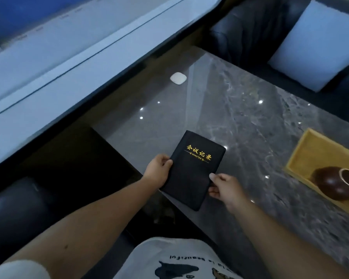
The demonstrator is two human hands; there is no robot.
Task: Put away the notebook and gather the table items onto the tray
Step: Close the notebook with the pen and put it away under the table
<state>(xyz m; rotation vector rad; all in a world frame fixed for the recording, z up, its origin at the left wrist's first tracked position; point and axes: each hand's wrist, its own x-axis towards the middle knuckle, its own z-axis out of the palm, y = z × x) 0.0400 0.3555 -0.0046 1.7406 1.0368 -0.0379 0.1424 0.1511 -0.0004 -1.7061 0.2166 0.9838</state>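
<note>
Notebook, black with gold lettering and closed, is held over the near edge of the grey marble table by 2 hands. The left hand curls its fingers around the left edge; the right hand pinches the lower right side. To carry it off cleanly, keep both grips firm and the cover shut, steering clear of the yellow tray and brown teapot well apart to the right. A small white pad lies farther off.

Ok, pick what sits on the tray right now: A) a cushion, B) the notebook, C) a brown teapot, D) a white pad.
C: the brown teapot sits on the tray; the notebook is in both hands, over the table.
</note>
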